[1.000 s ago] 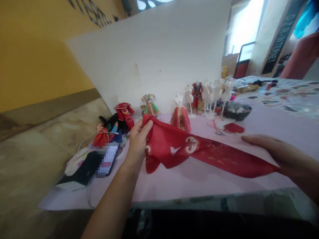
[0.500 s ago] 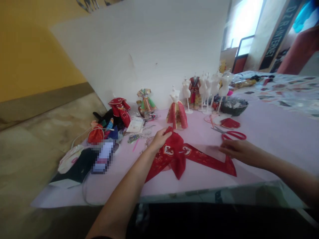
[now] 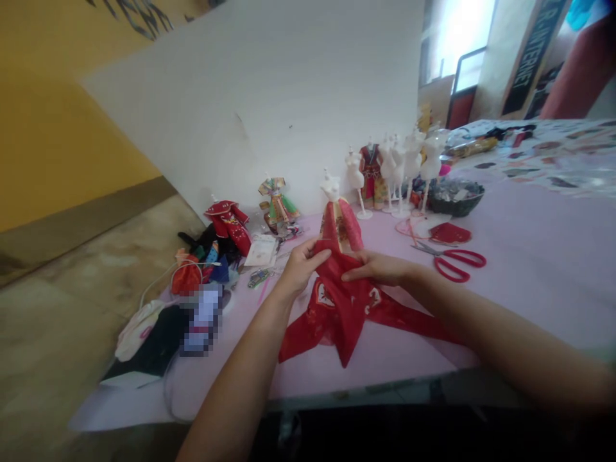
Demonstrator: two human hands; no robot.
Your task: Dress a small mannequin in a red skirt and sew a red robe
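The counter [image 3: 539, 301] is occupied at centre by a red patterned cloth [image 3: 339, 314], gathered up directly in front of a doll gown [image 3: 342, 224]. The cloth is gripped at its fold by the left hand [image 3: 303, 266], while the right hand [image 3: 378, 267] is laid across it, fingers extended, its grip indeterminable. Red scissors [image 3: 457, 265] are placed to the right, near a dark bowl [image 3: 455, 199].

Compared with the earlier frames, the right hand [image 3: 378, 268] has moved left, off the tabletop and onto the red printed cloth [image 3: 339, 314]. Now 2 hands, including the left hand [image 3: 303, 266], gather it, its bunched centre raised in front of the red gown [image 3: 342, 224].
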